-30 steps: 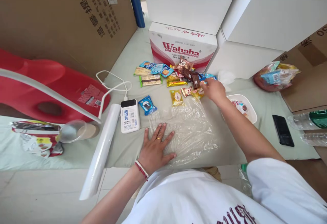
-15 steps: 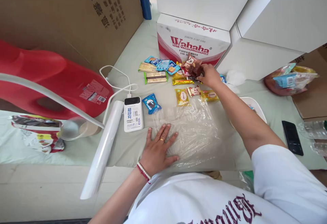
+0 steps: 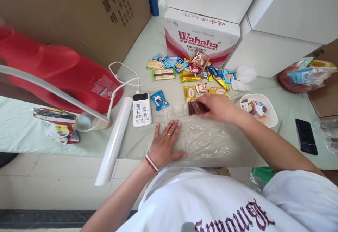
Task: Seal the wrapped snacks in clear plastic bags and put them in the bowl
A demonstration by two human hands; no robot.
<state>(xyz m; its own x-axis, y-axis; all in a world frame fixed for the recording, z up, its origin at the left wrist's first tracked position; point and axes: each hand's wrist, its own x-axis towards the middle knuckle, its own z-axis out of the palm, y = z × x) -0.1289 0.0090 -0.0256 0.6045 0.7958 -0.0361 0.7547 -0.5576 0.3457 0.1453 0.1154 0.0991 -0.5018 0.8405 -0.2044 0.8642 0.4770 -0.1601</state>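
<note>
Near front edge of the tabletop (image 3: 148, 144): clear plastic sheet (image 3: 203, 136) lies spread flat, that's where the action is.
Left hand (image 3: 165, 145): palm down, fingers spread apart and pressed on the sheet's left side, gripping nothing.
Right hand (image 3: 218, 108): fingers clamped on a dark brown snack packet (image 3: 195, 108), low over the sheet's far edge.
How I'd do it well: I'd say keep the left palm planted so the film can't slide or bunch, and land the packet toward the middle, not on the rim.
Around: snack pile (image 3: 192, 73) farther back, in front of the Wahaha box (image 3: 200, 38); power bank (image 3: 142, 109) and plastic roll (image 3: 114, 140) just left of the sheet; white bowl (image 3: 270, 114) to the right.
In the way: nothing really; yellow packets (image 3: 206, 91) sit just beyond the sheet.
</note>
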